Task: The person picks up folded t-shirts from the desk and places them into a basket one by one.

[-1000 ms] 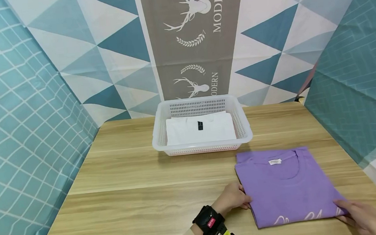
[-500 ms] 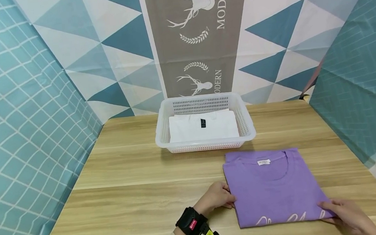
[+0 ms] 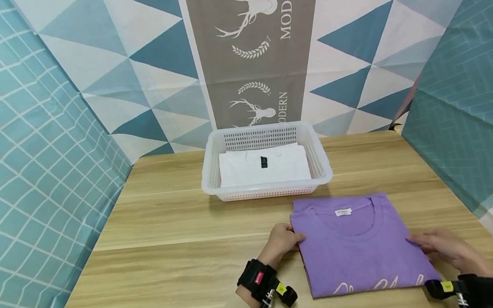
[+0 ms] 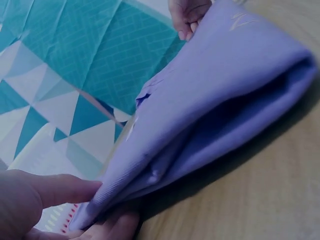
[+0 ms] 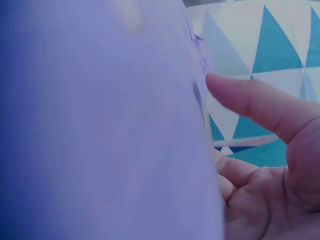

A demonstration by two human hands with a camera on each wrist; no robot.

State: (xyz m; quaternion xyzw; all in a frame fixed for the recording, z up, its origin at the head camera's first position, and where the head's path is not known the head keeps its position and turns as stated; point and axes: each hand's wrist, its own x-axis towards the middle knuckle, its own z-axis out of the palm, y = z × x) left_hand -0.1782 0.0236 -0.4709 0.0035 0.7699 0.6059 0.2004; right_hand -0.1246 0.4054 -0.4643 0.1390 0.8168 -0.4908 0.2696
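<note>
A folded purple T-shirt (image 3: 356, 252) with a white neck label and pale lettering lies on the table, front right in the head view. At its left edge my left hand (image 3: 282, 240) pinches the cloth, thumb on top and fingers underneath. In the left wrist view the shirt's layers (image 4: 200, 100) gape open beyond that pinch. On the opposite side my right hand (image 3: 446, 249) holds the right edge, its thumb at the border. The right wrist view shows the right thumb (image 5: 240, 95) by the cloth, with the fingertips hidden behind it.
A white perforated plastic basket (image 3: 269, 191) stands at the back of the wooden table (image 3: 164, 269), holding a folded white garment (image 3: 248, 172) with a black label. Patterned cloth hangs behind and along both sides. Each wrist wears a black strap with a camera.
Both hands have slid up the shirt's side edges, away from the front hem. The right hand has left the lower right corner. The shirt looks shifted left; the view moved too.
</note>
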